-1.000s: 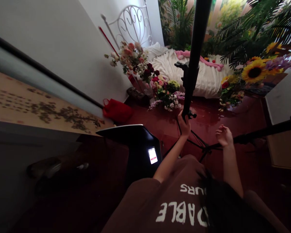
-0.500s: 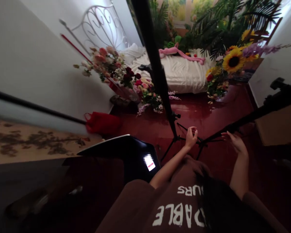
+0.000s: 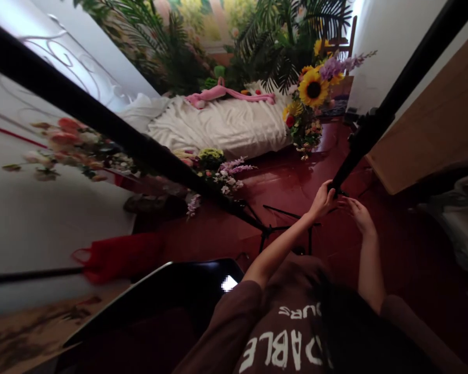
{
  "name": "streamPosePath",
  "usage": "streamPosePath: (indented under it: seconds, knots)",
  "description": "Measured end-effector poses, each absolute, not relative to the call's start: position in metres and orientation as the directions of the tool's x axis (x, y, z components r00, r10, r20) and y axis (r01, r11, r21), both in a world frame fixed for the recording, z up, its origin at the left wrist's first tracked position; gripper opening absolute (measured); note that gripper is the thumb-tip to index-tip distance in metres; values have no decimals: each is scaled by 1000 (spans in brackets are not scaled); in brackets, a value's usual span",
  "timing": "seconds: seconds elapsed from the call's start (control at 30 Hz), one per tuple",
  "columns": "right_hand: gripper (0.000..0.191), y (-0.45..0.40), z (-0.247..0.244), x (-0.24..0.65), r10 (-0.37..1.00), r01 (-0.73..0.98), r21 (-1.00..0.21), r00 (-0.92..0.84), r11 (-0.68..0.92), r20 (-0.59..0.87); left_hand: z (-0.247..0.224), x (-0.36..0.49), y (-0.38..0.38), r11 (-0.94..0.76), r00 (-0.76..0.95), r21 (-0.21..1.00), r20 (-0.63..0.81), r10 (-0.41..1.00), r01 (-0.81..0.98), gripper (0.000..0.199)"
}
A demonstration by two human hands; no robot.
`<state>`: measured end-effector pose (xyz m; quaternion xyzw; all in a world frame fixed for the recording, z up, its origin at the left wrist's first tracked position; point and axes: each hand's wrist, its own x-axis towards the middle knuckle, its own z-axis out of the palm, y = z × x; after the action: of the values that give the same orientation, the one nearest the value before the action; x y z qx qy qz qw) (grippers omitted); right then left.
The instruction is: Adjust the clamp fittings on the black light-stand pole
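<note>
A black tripod stand (image 3: 374,124) slants down from the upper right. My left hand (image 3: 322,202) is closed around the lower part of its pole. Beside the same spot, my right hand (image 3: 359,213) holds its fingers stretched out and apart. Its fingertips come close to a small knob or fitting on the pole, and whether they touch it I cannot tell. Another black tripod stand (image 3: 159,158) crosses the view from the upper left, its legs spread on the floor left of my hands.
A dark glossy tabletop (image 3: 171,275) with a lit phone (image 3: 229,283) is at lower left, near a red bag (image 3: 117,254). Ahead are a white-draped bed (image 3: 226,124), a pink plush toy (image 3: 214,93), sunflowers (image 3: 312,88) and other flowers. A wooden board (image 3: 432,119) leans at right.
My left hand has moved right and closed on the right stand's pole. My right hand has shifted slightly left and up toward it. The view has turned right, and that stand now stands steeper.
</note>
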<state>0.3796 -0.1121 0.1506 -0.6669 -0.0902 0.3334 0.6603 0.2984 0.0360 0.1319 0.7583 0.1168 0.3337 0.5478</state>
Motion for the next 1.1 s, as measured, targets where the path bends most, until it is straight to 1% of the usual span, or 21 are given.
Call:
streamPosePath:
  seconds: [0.07, 0.17, 0.27, 0.37, 0.47, 0.53, 0.7, 0.9, 1.1]
  knots:
    - [29, -107, 149, 376, 576, -339, -937, 750, -90, -326, 128, 305, 30, -359, 730, 916, 368, 576, -178, 48]
    - [32, -96, 148, 376, 577, -357, -931, 746, -75, -333, 123, 312, 28, -345, 707, 925, 352, 613, -161, 41]
    - [37, -88, 147, 383, 576, -327, -942, 756, -76, -309, 121, 315, 31, -336, 723, 930, 332, 606, -146, 33]
    - [41, -85, 150, 389, 569, -303, -948, 764, -100, -305, 120, 315, 33, -335, 737, 930, 331, 589, -149, 31]
    - [48, -87, 154, 390, 539, -382, -924, 772, -31, -337, 120, 315, 33, -342, 723, 928, 339, 602, -150, 31]
    - [50, -89, 158, 389, 558, -411, -911, 758, 5, -339, 119, 315, 32, -348, 713, 926, 345, 610, -150, 31]
    - [43, -91, 167, 387, 616, -301, -953, 748, -17, -247, 119, 316, 31, -357, 707, 921, 355, 611, -155, 32]
    - [37, -96, 170, 395, 673, -237, -971, 715, -24, -190, 118, 317, 30, -335, 709, 932, 329, 624, -138, 32]
    - [37, -98, 167, 401, 652, -95, -995, 756, 30, -52, 118, 317, 31, -357, 697, 923, 350, 625, -143, 31]
